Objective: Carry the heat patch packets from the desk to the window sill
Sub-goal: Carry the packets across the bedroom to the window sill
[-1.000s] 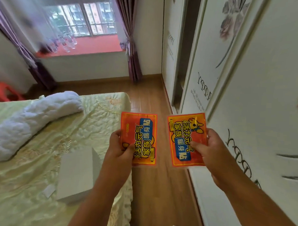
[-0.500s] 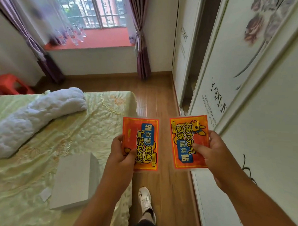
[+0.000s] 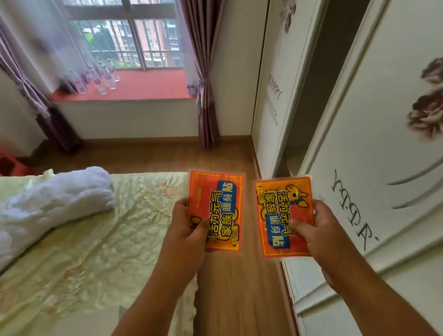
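Observation:
Two orange-red heat patch packets with blue and yellow lettering are held out in front of me over the wooden floor. My left hand [image 3: 188,229] grips the left packet [image 3: 218,205] by its lower left edge. My right hand [image 3: 316,234] pinches the right packet [image 3: 280,210] at its right side, thumb across the front. The window sill [image 3: 148,86], covered in red, lies ahead at the far end of the room, below the window.
A bed [image 3: 87,238] with a pale green cover and a rolled white blanket [image 3: 38,206] fills the left. White wardrobe doors [image 3: 366,147] line the right, one gap open. Several clear bottles [image 3: 100,78] stand on the sill's left part. Purple curtains [image 3: 201,66] hang at both sides.
The view has moved forward along the strip of floor between bed and wardrobe; the sill is nearer and larger. The white box on the bed has left the view. Both hands still hold their packets.

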Tool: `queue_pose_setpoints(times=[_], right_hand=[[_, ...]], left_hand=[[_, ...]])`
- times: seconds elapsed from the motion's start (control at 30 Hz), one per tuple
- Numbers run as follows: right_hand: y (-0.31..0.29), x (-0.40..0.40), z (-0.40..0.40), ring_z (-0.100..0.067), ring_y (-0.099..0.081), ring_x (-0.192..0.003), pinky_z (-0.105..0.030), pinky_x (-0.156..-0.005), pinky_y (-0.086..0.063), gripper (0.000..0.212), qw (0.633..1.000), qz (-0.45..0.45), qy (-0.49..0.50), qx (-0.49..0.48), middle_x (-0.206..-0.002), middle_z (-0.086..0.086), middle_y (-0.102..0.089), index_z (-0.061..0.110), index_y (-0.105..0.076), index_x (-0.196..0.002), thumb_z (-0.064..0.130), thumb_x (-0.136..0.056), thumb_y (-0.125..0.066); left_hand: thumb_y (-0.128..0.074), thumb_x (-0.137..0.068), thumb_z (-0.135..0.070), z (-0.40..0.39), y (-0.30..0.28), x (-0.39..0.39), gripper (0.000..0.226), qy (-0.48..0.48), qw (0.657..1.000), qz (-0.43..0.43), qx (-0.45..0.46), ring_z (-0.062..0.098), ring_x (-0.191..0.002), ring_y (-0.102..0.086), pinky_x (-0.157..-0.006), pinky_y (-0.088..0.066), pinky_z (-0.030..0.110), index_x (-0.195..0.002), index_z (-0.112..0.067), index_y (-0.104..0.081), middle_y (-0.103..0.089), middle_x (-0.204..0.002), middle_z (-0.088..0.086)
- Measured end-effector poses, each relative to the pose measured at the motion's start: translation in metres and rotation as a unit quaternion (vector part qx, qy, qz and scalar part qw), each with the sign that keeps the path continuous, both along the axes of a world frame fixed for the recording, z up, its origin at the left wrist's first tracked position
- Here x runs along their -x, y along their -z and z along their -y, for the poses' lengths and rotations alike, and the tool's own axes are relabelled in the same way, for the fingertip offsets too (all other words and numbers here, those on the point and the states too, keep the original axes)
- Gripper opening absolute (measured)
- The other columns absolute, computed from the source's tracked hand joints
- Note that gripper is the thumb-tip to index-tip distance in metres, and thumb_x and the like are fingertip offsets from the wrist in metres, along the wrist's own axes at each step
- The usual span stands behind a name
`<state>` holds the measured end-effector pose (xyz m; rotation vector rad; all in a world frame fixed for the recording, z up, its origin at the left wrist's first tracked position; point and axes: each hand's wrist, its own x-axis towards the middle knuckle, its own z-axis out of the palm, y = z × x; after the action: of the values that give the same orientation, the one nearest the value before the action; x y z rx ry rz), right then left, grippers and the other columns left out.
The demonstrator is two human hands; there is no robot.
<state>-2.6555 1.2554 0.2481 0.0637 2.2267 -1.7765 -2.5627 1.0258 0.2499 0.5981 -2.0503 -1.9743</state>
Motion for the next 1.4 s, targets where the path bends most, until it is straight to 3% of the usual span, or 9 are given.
queue_pose_setpoints(times=[0.23,0.5,0.67,0.8,1.1,1.27,1.4], right_hand=[[0.004,0.084,0.055,-0.024,-0.077,-0.102,-0.052,-0.089,-0.063,0.026,1.0,0.002,-0.014,0.007,-0.114,0.003,-0.076,0.029,-0.06,-0.122,0.015,-0.101,-0.065],[0.027,0.208,0.089,-0.023,-0.076,-0.103,-0.054,-0.089,-0.063,0.03,0.999,0.02,-0.034,0.026,-0.118,0.003,-0.075,0.03,-0.059,-0.127,0.017,-0.101,-0.066],[0.023,0.303,0.104,-0.026,-0.076,-0.104,-0.055,-0.088,-0.063,0.036,0.997,0.03,-0.06,0.023,-0.12,0.002,-0.074,0.028,-0.056,-0.133,0.022,-0.099,-0.068],[0.017,0.368,0.114,-0.02,-0.076,-0.099,-0.041,-0.078,-0.065,0.031,0.996,0.028,-0.074,0.046,-0.115,0.003,-0.075,0.025,-0.057,-0.129,0.015,-0.101,-0.065],[0.024,0.45,0.13,-0.027,-0.077,-0.103,-0.058,-0.088,-0.062,0.033,0.994,0.054,-0.09,0.043,-0.117,0.001,-0.076,0.028,-0.058,-0.129,0.015,-0.1,-0.067],[0.026,0.49,0.141,-0.022,-0.079,-0.097,-0.055,-0.086,-0.064,0.027,0.996,0.046,-0.07,0.038,-0.109,0.003,-0.078,0.032,-0.061,-0.114,0.009,-0.1,-0.066],[0.027,0.524,0.155,-0.021,-0.079,-0.096,-0.055,-0.085,-0.064,0.025,0.998,0.037,-0.058,0.016,-0.109,0.004,-0.079,0.032,-0.061,-0.115,0.012,-0.1,-0.065]], left_hand=[[-0.049,-0.101,0.001,0.054,-0.008,0.088,0.046,-0.018,1.0,-0.001,0.005,0.025,-0.094,-0.077,-0.073,-0.061,0.044,-0.107,-0.044,-0.057,-0.076,-0.106,0.001],[-0.047,-0.102,0.003,0.074,0.003,0.186,0.037,-0.051,0.998,0.029,0.001,0.016,-0.081,-0.078,-0.054,-0.055,0.02,-0.113,-0.031,-0.054,-0.078,-0.096,-0.004],[-0.047,-0.103,0.003,0.075,-0.009,0.257,0.034,-0.07,0.997,0.039,-0.006,0.013,-0.075,-0.077,-0.052,-0.055,0.019,-0.113,-0.029,-0.053,-0.079,-0.093,-0.005],[-0.047,-0.103,0.003,0.077,-0.008,0.309,0.034,-0.098,0.995,0.034,-0.004,0.017,-0.074,-0.078,-0.051,-0.054,0.021,-0.115,-0.028,-0.053,-0.078,-0.095,-0.001],[-0.049,-0.102,0.005,0.092,-0.003,0.383,0.036,-0.128,0.991,0.038,-0.03,0.019,-0.076,-0.078,-0.052,-0.055,0.023,-0.115,-0.028,-0.054,-0.079,-0.096,0.002],[-0.049,-0.102,0.004,0.11,0.002,0.43,0.038,-0.11,0.993,0.035,-0.035,0.022,-0.084,-0.078,-0.055,-0.057,0.023,-0.113,-0.032,-0.055,-0.077,-0.101,0.004],[-0.05,-0.102,0.002,0.133,0.009,0.474,0.032,-0.078,0.995,0.033,-0.05,0.022,-0.083,-0.078,-0.056,-0.058,0.024,-0.113,-0.028,-0.054,-0.078,-0.1,0.005]])
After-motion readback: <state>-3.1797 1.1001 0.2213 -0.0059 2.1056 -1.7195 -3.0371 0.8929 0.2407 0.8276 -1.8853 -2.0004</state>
